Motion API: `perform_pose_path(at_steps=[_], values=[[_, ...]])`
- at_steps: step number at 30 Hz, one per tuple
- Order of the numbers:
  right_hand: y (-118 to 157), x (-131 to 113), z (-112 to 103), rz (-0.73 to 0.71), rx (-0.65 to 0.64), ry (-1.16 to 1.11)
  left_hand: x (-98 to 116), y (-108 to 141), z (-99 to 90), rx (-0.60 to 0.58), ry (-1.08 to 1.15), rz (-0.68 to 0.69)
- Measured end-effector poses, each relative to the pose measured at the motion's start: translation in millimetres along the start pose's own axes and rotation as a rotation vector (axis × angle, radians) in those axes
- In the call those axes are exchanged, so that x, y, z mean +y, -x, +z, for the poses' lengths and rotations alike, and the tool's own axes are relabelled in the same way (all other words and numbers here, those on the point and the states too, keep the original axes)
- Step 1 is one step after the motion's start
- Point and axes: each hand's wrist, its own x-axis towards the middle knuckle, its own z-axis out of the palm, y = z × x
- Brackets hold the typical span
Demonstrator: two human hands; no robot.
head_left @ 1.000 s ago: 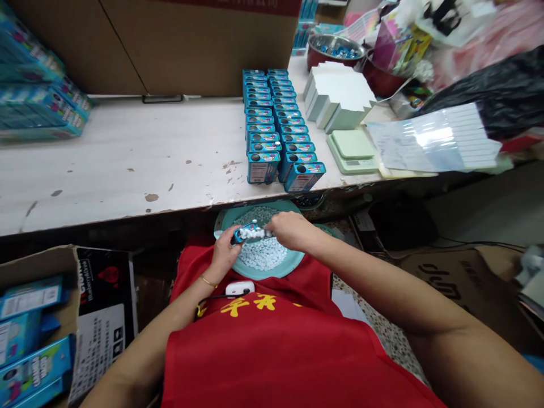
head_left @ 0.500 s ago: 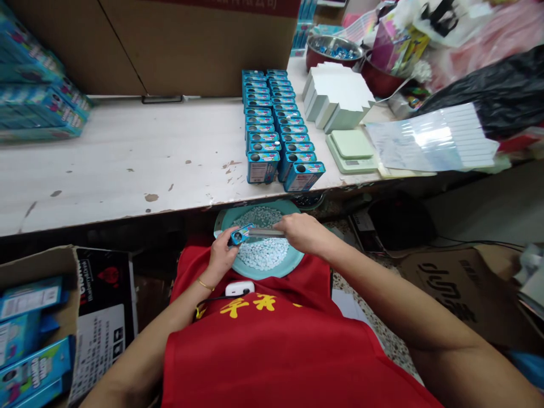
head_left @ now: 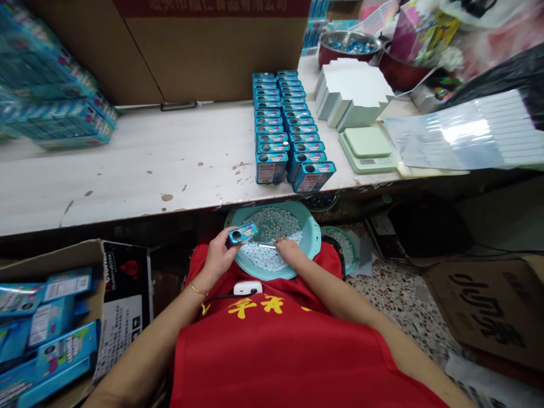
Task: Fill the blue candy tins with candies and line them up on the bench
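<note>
My left hand is closed around a small blue tin, held tilted over the left side of a turquoise basin on my lap. White pellets like mints cover much of the basin's bottom. Low inside the basin, my right hand grips a narrow, pale metal scoop. Its edge lies among the pellets, and its full shape is partly hidden. The two hands are a short way apart.
On the white table ahead stand two rows of blue tins, a pale green scale and stacked white card. An open carton of blue boxes is at left. A second bowl of pellets sits right of the basin.
My right hand has drawn the scoop away from the tin and down into the pellets. My left hand still holds the tin. The whole view has shifted slightly.
</note>
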Motion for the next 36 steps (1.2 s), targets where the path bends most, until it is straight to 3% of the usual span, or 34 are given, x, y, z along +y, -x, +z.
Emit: perform_pose_path(at_steps=[4,8,11,14,18,21,25,32,34,36], values=[[-8,3,16,-0.087,-0.097,-0.088,-7,2,-4.5,0.057,-0.001,-0.063],[-3,28,4,-0.140,-0.133,-0.209,-16,1,-7.9,0.098,0.016,-0.100],[15,43,-23,-0.196,-0.087,-0.311,-18,1,-7.5,0.091,0.000,-0.087],[43,40,-64,-0.287,0.016,-0.385,-17,2,-1.8,0.061,-0.032,-0.048],[74,8,-117,-0.276,0.148,-0.189,-13,2,12.9,0.022,-0.091,0.012],[81,-17,-136,-0.205,0.174,0.025,-9,1,21.0,0.001,-0.134,0.055],[74,-16,-132,-0.218,0.171,0.002,-3,0,18.8,0.011,-0.159,0.078],[61,19,-99,-0.298,0.094,-0.509,9,2,4.3,0.003,-0.270,0.134],[62,23,-88,-0.251,0.071,-0.517,11,2,-0.7,0.005,-0.327,0.179],[63,26,-76,-0.162,0.099,-0.355,15,3,-8.1,0.007,-0.387,0.233]])
